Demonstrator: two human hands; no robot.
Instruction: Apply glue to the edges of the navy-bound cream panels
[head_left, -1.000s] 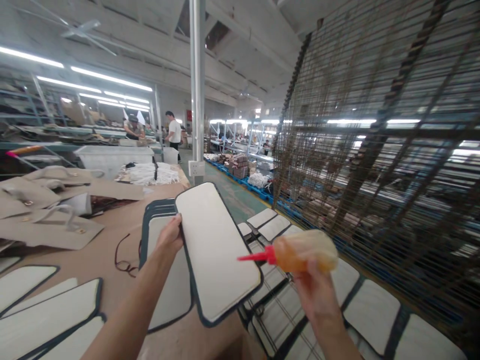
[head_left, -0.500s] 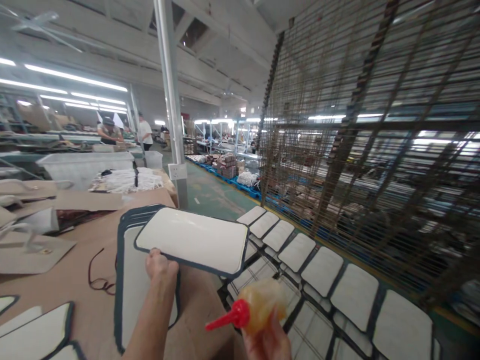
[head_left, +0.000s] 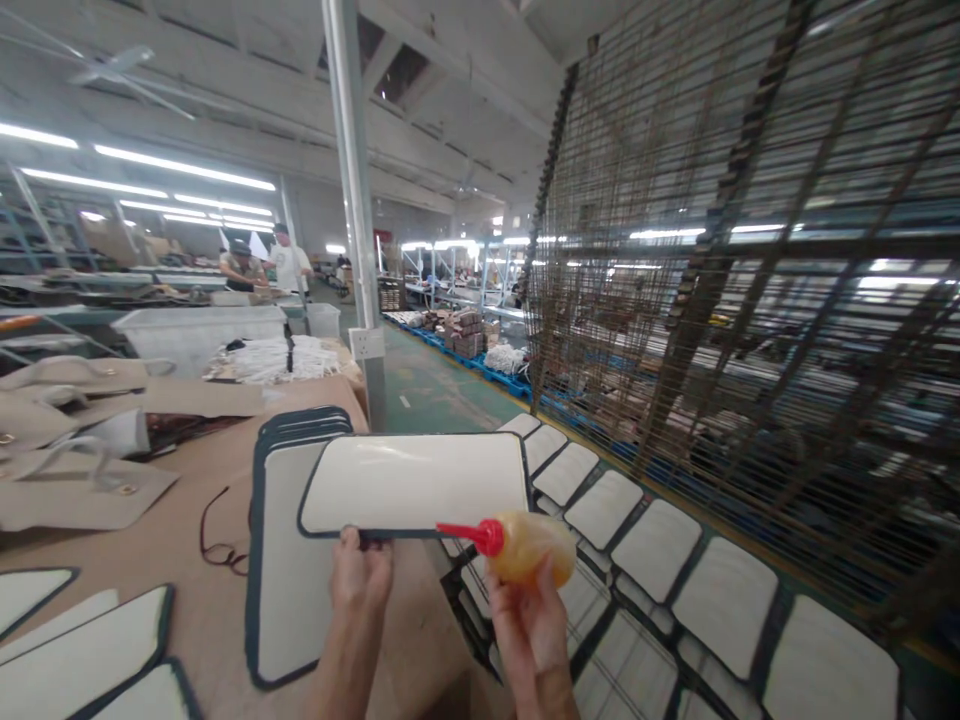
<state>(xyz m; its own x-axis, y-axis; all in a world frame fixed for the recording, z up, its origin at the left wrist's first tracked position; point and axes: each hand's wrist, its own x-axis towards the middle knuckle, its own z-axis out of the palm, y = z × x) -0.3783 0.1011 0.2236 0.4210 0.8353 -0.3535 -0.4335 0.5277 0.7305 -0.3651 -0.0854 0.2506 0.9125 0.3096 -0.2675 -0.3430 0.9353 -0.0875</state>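
My left hand [head_left: 361, 570] grips the near edge of a cream panel with a dark border [head_left: 416, 482], holding it up off the table. Glossy streaks show on the panel's upper face. In my right hand [head_left: 529, 610] is a squeeze bottle [head_left: 534, 550] of amber liquid, its red nozzle pointing left along the panel's near edge; whether the tip touches cannot be made out. Partly under the held panel lies a stack of similar dark-edged panels [head_left: 289, 580].
More cream panels [head_left: 124, 640] lie at the table's lower left, near a dark cord [head_left: 221, 550] and pieces with handles [head_left: 82, 480]. On the right, panels [head_left: 724, 590] sit in rows on a rack beside a tall wire rack [head_left: 720, 250]. Two people [head_left: 289, 262] stand far back.
The panel has levelled out and shifted right in the view. My right hand has raised the bottle, bringing its nozzle up to the panel's near edge.
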